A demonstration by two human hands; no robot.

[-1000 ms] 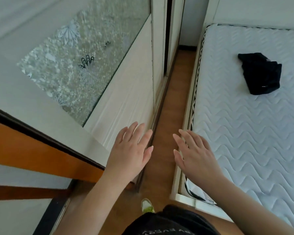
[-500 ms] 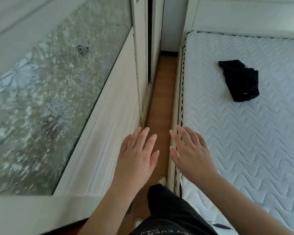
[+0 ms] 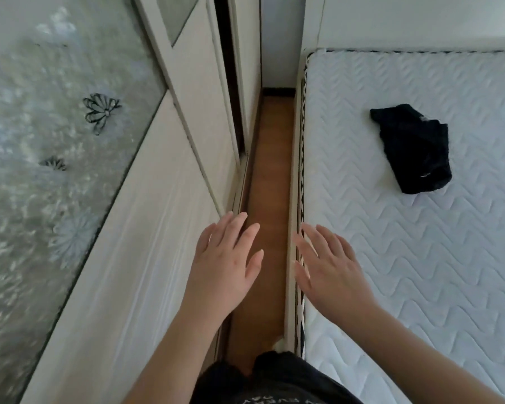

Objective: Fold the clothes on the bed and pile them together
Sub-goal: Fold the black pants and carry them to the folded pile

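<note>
Both our left hand (image 3: pixel 226 265) and right hand (image 3: pixel 331 268) hover spread and empty, so we should reach the crumpled black garment (image 3: pixel 414 150) on the white quilted mattress (image 3: pixel 405 258) squarely.

Single head-worn, wide-angle view, looking forward and steeply down from standing height along a narrow strip of wooden floor (image 3: pixel 270 205) that runs from 6 o'clock toward 12 o'clock. Lines bow outward near the frame edges. The left hand (image 3: pixel 226 263) and right hand (image 3: pixel 330 269) sit close to the lens, low at centre, with both forearms entering from the bottom edge. A wardrobe door (image 3: pixel 146 228) with patterned glass fills the side from 7 to 11 o'clock, very near the camera. The mattress (image 3: pixel 420 272) occupies 1 to 5 o'clock, with a black garment (image 3: pixel 414 150) farther off at 2 o'clock. No second view is available for overlap.
</note>
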